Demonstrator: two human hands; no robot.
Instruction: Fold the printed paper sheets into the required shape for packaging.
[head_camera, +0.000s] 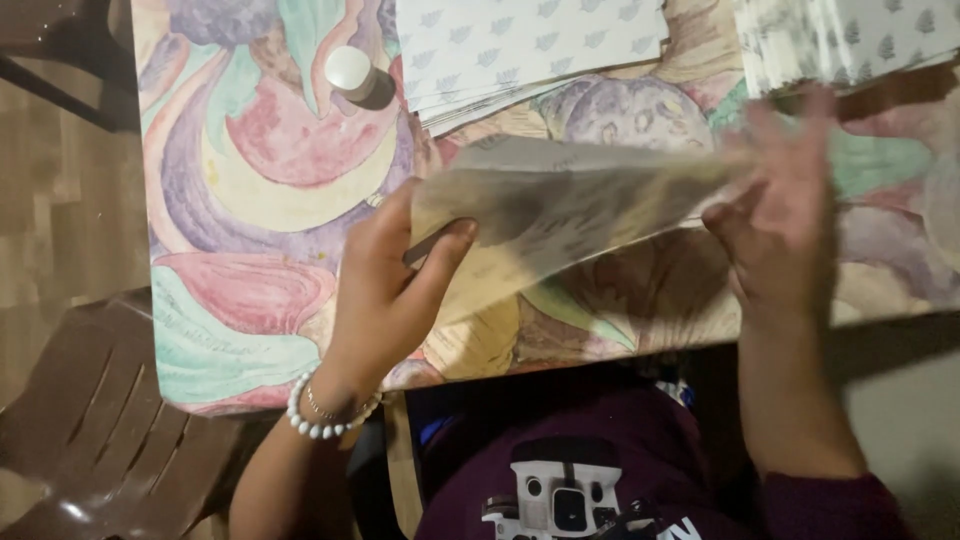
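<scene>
A pale patterned sheet of paper (560, 205) is held up over the table, blurred by motion. My left hand (385, 285) grips its left end, thumb on top, with a bead bracelet on the wrist. My right hand (785, 215) holds the sheet's right end, fingers spread and blurred. Behind the sheet lies a stack of white papers with small tree prints (520, 50). A second stack of similar sheets (840, 40) lies at the far right.
The table wears a cloth with swirling pastel shapes (250, 170). A small white-capped bottle or glue stick (355, 75) stands near the far left of the stacks. A brown plastic chair (90, 420) sits at the lower left on a wooden floor.
</scene>
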